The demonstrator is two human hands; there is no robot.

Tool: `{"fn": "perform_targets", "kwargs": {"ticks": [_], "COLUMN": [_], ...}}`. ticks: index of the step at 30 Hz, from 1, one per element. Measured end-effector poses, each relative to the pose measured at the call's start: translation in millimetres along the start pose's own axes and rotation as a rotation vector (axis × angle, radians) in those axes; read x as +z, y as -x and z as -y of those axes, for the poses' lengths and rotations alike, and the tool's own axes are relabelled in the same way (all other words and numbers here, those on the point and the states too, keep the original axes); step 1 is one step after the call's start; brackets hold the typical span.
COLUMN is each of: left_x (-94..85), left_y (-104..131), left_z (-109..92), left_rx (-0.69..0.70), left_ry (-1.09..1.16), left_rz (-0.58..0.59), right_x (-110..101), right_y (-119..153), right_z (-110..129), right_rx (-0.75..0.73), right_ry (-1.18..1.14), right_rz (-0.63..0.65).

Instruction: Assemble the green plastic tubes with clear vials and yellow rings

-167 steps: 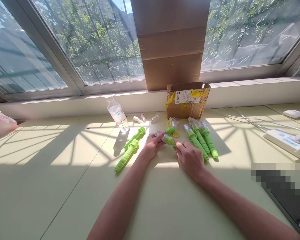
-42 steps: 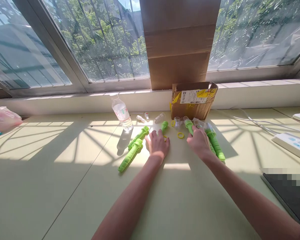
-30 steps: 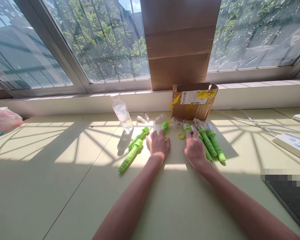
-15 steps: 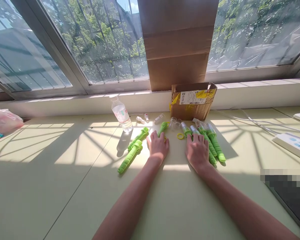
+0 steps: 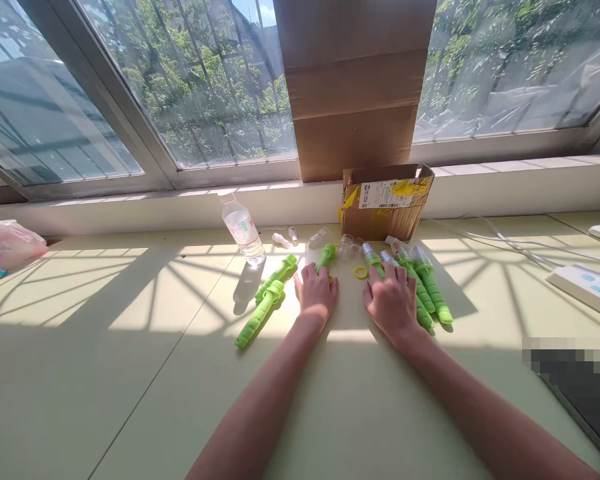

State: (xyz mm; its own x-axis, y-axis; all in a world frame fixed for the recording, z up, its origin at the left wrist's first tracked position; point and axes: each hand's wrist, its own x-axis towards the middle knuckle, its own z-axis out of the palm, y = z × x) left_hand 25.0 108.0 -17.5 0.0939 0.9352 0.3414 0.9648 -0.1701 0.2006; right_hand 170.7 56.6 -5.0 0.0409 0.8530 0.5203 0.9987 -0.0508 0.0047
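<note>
My left hand (image 5: pixel 316 292) rests palm down on the table, fingers apart, over a green ridged tube (image 5: pixel 326 256) whose far end sticks out past the fingertips. Whether the fingers press on it is hidden. My right hand (image 5: pixel 393 297) lies with spread fingers across the left side of a group of green tubes with clear tops (image 5: pixel 433 293); its thumb is out to the left. Left of my left hand lie two more green tubes (image 5: pixel 261 316) without clear tops. A yellow ring (image 5: pixel 361 273) lies between the hands, with clear plastic caps (image 5: pixel 346 245) beyond it.
A water bottle (image 5: pixel 243 230) stands at the back left, near two small white tubes (image 5: pixel 281 240). An open cardboard box (image 5: pixel 385 217) stands against the sill. At right are a power strip (image 5: pixel 587 290), white cables and a dark pixelated object (image 5: pixel 575 393). A plastic bag (image 5: pixel 10 243) lies far left.
My right hand has shifted slightly left, and its thumb has spread outward. The left hand and the things on the table look the same.
</note>
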Motion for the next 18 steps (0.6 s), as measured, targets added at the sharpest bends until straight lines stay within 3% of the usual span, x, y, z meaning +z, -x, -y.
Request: {"fn": "perform_targets", "kwargs": {"ticks": [11,18], "left_x": [-1.2,1.8], "left_y": [-1.3,-3.4], "left_z": [-1.3,-0.1], "left_rx": [-0.009,0.029], "left_ry": [-0.002,0.008], "left_rz": [0.023,0.010], "right_x": [2.7,11.6], "right_y": [-24.9,-54.7], "right_z": [-23.0,-46.8], "right_rx": [0.134,0.137], "right_ry": [-0.079,-0.061], "right_rz": [-0.027,0.075]}}
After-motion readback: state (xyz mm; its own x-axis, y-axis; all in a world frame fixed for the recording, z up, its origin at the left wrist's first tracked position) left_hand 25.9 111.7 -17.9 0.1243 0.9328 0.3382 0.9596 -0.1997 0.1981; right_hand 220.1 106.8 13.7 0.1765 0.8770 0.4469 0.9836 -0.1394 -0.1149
